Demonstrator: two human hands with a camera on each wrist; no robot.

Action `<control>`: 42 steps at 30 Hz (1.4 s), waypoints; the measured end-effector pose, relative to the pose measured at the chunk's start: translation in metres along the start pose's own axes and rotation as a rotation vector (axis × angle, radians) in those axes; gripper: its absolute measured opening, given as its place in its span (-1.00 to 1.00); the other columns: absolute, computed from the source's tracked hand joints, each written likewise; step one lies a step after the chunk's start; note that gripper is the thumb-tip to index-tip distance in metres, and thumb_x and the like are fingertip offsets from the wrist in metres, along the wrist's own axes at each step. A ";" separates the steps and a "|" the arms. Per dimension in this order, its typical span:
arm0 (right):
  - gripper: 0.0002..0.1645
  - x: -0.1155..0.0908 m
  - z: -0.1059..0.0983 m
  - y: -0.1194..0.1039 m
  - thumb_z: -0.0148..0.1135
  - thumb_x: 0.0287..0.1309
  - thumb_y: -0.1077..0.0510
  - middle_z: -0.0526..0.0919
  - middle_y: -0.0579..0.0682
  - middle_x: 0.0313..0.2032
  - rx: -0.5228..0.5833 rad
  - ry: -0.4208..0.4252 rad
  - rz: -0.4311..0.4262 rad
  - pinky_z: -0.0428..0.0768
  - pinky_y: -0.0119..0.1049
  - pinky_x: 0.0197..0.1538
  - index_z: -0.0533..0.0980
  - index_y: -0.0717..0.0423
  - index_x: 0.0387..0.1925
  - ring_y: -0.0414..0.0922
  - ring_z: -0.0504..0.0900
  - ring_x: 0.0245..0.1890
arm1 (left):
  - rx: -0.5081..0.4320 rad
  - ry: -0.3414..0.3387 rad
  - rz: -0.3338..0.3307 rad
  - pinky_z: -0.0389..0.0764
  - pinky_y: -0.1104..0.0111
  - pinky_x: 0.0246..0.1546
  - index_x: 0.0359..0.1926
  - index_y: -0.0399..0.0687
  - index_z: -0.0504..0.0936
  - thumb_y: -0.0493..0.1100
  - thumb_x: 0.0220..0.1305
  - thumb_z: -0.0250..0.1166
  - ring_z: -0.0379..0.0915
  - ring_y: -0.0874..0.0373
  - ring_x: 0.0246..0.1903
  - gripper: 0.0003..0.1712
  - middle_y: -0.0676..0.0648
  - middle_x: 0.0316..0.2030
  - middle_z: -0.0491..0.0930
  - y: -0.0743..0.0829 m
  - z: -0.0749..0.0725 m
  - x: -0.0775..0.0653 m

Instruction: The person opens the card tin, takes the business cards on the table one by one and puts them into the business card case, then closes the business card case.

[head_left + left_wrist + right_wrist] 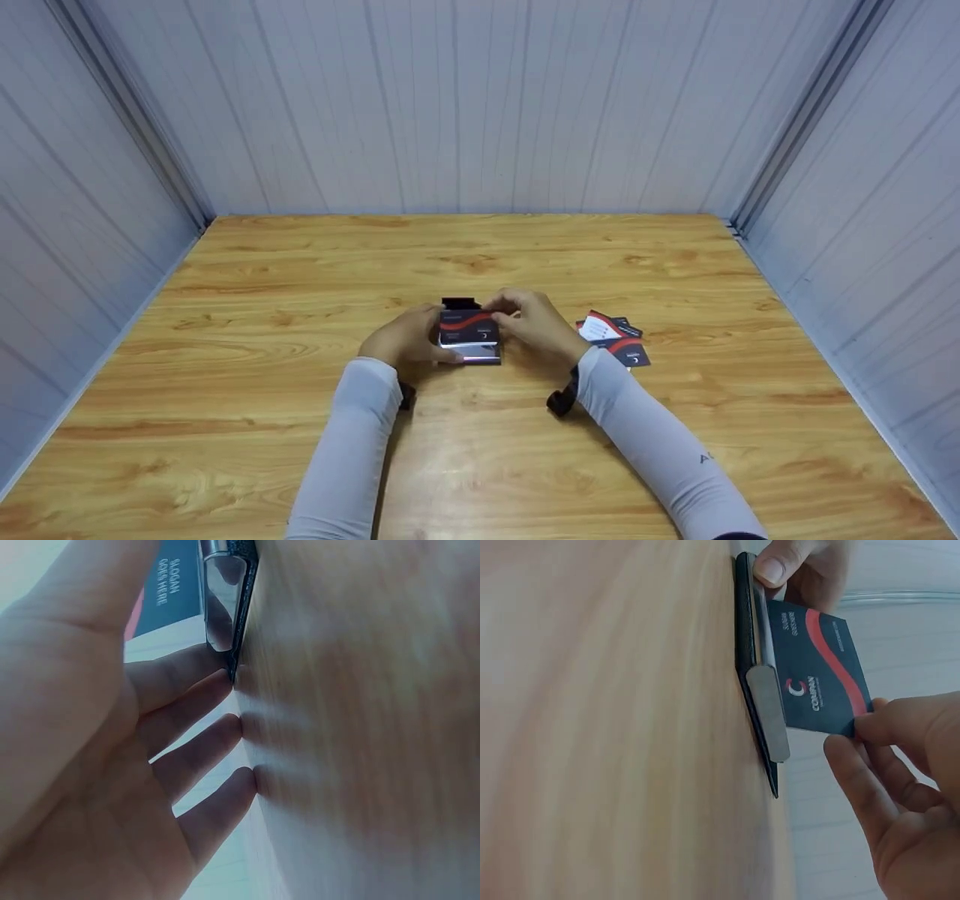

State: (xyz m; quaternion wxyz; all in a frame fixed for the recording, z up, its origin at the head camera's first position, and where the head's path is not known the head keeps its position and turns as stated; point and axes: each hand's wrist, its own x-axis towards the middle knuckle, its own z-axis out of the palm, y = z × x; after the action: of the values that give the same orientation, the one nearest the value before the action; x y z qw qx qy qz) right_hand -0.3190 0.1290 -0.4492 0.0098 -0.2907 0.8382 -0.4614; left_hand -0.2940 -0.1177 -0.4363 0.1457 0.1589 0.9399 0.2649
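Note:
A card case (pixel 480 352) with a shiny metal body and a black backing lies on the table, its black flap (pixel 460 303) folded out at the far side. My left hand (pixel 405 337) grips the case at its left, thumb on the near edge; in the left wrist view, its other fingertips (pixel 241 778) rest along the table beside the case. A dark business card (pixel 810 667) with a red wave stripe slopes up from the case mouth. The thumb and fingers of my right hand (pixel 922 802) pinch that card by its far right corner.
Several loose business cards (pixel 626 352), dark and white with red stripes, lie in an overlapping pile on the wooden table (pixel 247 450), right of my right hand. White panel walls (pixel 480 112) close in the back and both sides of the table.

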 end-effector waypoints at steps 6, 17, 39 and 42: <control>-0.83 -0.002 -0.001 0.000 0.25 0.36 0.27 0.68 -0.08 -0.09 -0.042 -0.029 0.038 0.62 -0.19 -0.04 0.67 0.06 -0.08 -0.13 0.63 -0.11 | 0.019 -0.011 -0.021 0.24 0.08 0.37 0.51 -0.07 0.24 0.26 0.04 0.54 0.23 -0.02 0.34 0.13 -0.12 0.40 0.30 0.000 0.000 0.001; -0.77 -0.004 -0.004 0.003 0.20 0.39 0.25 0.66 -0.05 -0.06 -0.102 -0.148 0.067 0.57 -0.17 0.08 0.64 0.06 0.01 -0.13 0.59 0.00 | 0.030 -0.015 -0.027 0.14 0.07 0.43 0.53 -0.05 0.22 0.30 0.03 0.53 0.09 -0.05 0.44 0.16 -0.12 0.48 0.19 0.000 0.000 0.001; -0.68 -0.005 -0.005 0.004 0.12 0.43 0.26 0.61 0.09 0.07 -0.250 -0.311 -0.042 0.48 -0.06 0.22 0.62 0.18 0.12 0.01 0.53 0.13 | 0.022 -0.027 -0.006 0.18 0.04 0.41 0.55 -0.05 0.18 0.23 0.11 0.50 0.06 -0.07 0.46 0.12 -0.14 0.50 0.14 0.002 0.000 0.001; -0.67 -0.005 -0.006 0.005 0.11 0.44 0.25 0.60 0.09 0.08 -0.260 -0.322 -0.068 0.47 -0.05 0.23 0.61 0.17 0.14 0.02 0.52 0.15 | 0.029 -0.021 -0.003 0.21 0.05 0.40 0.55 -0.05 0.19 0.22 0.11 0.51 0.10 -0.06 0.44 0.11 -0.14 0.48 0.18 0.003 -0.001 0.001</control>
State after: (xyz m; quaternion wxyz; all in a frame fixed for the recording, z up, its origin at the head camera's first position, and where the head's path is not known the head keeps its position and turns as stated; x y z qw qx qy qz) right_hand -0.3187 0.1378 -0.4506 0.0906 -0.3876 0.8680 -0.2967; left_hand -0.2942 -0.1157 -0.4344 0.1538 0.1625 0.9421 0.2496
